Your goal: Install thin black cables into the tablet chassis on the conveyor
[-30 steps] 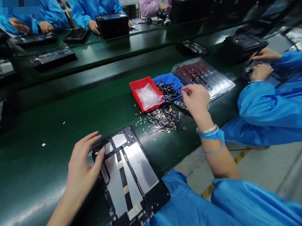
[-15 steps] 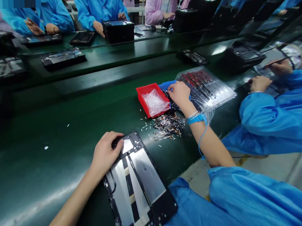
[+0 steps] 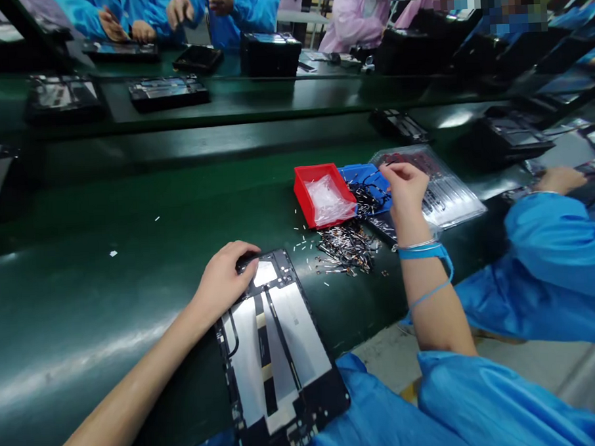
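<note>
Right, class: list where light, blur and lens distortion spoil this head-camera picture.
Head view: a glare streak runs along the green belt at lower left; the metal plates of the tablet frame shine pale; the far benches bow from the wide lens and look soft; the pile of small parts is fairly sharp.

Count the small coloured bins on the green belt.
2. The red bin, with clear plastic inside, sits on the belt behind the pile of small parts. The blue bin is next to it, under the right hand. None seems hidden.
</note>
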{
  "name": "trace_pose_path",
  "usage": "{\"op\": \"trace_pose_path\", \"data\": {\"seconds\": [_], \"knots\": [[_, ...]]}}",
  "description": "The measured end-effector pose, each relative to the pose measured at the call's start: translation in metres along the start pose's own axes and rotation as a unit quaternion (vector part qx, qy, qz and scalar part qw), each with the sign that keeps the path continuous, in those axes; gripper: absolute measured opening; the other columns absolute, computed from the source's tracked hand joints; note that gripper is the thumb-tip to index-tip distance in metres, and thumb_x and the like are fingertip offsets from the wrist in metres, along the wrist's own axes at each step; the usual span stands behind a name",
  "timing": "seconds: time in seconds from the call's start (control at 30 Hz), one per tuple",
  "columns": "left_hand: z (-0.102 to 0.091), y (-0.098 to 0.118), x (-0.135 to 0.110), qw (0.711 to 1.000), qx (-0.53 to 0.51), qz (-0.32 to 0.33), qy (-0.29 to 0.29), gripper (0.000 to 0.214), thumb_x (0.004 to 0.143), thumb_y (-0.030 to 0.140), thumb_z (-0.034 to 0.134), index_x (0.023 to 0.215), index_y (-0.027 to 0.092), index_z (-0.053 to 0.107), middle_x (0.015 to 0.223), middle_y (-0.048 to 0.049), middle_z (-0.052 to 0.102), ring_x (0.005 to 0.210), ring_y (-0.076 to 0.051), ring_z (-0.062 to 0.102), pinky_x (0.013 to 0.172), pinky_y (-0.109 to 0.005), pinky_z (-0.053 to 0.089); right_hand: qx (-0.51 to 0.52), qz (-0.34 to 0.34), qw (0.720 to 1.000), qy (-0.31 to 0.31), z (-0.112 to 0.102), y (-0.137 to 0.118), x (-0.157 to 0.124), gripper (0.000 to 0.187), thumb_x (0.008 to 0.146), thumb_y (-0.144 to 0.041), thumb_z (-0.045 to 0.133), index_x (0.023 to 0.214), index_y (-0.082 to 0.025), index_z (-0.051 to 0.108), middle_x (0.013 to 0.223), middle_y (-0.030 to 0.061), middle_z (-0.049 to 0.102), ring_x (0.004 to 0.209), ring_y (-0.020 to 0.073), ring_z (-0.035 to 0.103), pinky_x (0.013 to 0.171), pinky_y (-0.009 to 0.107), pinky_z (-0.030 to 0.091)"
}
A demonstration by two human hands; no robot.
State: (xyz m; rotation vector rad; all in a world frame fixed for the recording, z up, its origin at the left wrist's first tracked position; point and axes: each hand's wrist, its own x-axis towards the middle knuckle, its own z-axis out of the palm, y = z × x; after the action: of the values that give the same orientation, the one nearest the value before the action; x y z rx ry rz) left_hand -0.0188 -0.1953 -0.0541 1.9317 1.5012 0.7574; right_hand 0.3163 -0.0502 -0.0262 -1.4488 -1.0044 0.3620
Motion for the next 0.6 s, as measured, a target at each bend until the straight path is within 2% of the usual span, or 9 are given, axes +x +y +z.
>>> {"op": "trace_pose_path", "data": {"seconds": [0.1, 0.13, 0.23, 0.3, 0.37, 0.5, 0.6], "knots": [[0.000, 0.002, -0.003, 0.998, -0.008, 0.037, 0.053, 0.021, 0.085, 0.027, 0.050, 0.097, 0.019, 0.065, 0.112, -0.0086, 0.067, 0.108, -0.025, 0.060, 0.094, -0.043, 0.047, 0.091, -0.032, 0.995, -0.030, -0.003, -0.022, -0.025, 0.009, 0.064, -0.015, 0.066, 0.060, -0.019, 0.058, 0.077, 0.0021, 0.066, 0.066, 0.0113, 0.054, 0.048, 0.023, 0.032], [-0.001, 0.005, -0.004, 0.996, -0.018, 0.049, 0.069, 0.021, 0.087, 0.027, 0.050, 0.099, 0.019, 0.065, 0.115, -0.0088, 0.066, 0.111, -0.025, 0.059, 0.095, -0.043, 0.047, 0.127, -0.037, 0.989, -0.067, -0.002, -0.030, -0.038, 0.009, 0.065, -0.018, 0.067, 0.061, -0.019, 0.059, 0.077, 0.0014, 0.067, 0.064, 0.0105, 0.053, 0.048, 0.022, 0.032], [-0.002, 0.019, -0.013, 0.990, -0.088, 0.071, 0.088, 0.022, 0.089, 0.026, 0.052, 0.107, 0.018, 0.063, 0.119, -0.0093, 0.065, 0.113, -0.023, 0.059, 0.092, -0.039, 0.049, 0.196, -0.002, 0.948, -0.251, 0.005, -0.052, -0.090, 0.010, 0.066, -0.023, 0.071, 0.062, -0.021, 0.062, 0.074, -0.0001, 0.066, 0.061, 0.0099, 0.053, 0.049, 0.023, 0.036], [-0.002, 0.030, -0.019, 0.984, -0.150, 0.062, 0.073, 0.024, 0.088, 0.027, 0.058, 0.110, 0.018, 0.063, 0.115, -0.0085, 0.067, 0.106, -0.021, 0.062, 0.086, -0.034, 0.051, 0.203, -0.009, 0.920, -0.336, 0.013, -0.063, -0.127, 0.012, 0.068, -0.023, 0.072, 0.062, -0.022, 0.063, 0.074, 0.0002, 0.067, 0.066, 0.0119, 0.058, 0.052, 0.025, 0.041], [0.000, 0.039, -0.023, 0.976, -0.210, 0.033, 0.036, 0.019, 0.086, 0.026, 0.061, 0.102, 0.018, 0.067, 0.102, -0.0058, 0.072, 0.093, -0.018, 0.067, 0.080, -0.029, 0.052, 0.203, -0.032, 0.898, -0.388, 0.020, -0.069, -0.156, 0.011, 0.072, -0.023, 0.072, 0.064, -0.023, 0.065, 0.077, 0.0004, 0.069, 0.074, 0.0140, 0.062, 0.059, 0.027, 0.047], [0.004, 0.043, -0.023, 0.942, -0.332, -0.047, -0.007, 0.013, 0.085, 0.022, 0.060, 0.077, 0.016, 0.068, 0.075, -0.0021, 0.072, 0.072, -0.015, 0.068, 0.070, -0.025, 0.052, 0.192, -0.065, 0.883, -0.424, 0.029, -0.076, -0.183, 0.006, 0.077, -0.022, 0.070, 0.072, -0.024, 0.067, 0.080, -0.0005, 0.069, 0.079, 0.0140, 0.064, 0.065, 0.028, 0.049], [0.002, 0.039, -0.019, 0.901, -0.422, -0.095, 0.004, 0.010, 0.082, 0.020, 0.062, 0.073, 0.015, 0.065, 0.073, -0.0028, 0.072, 0.068, -0.013, 0.068, 0.066, -0.023, 0.052, 0.133, -0.070, 0.908, -0.390, 0.035, -0.073, -0.173, 0.005, 0.077, -0.026, 0.069, 0.079, -0.024, 0.066, 0.077, -0.0005, 0.068, 0.073, 0.0135, 0.064, 0.061, 0.027, 0.048]]}}
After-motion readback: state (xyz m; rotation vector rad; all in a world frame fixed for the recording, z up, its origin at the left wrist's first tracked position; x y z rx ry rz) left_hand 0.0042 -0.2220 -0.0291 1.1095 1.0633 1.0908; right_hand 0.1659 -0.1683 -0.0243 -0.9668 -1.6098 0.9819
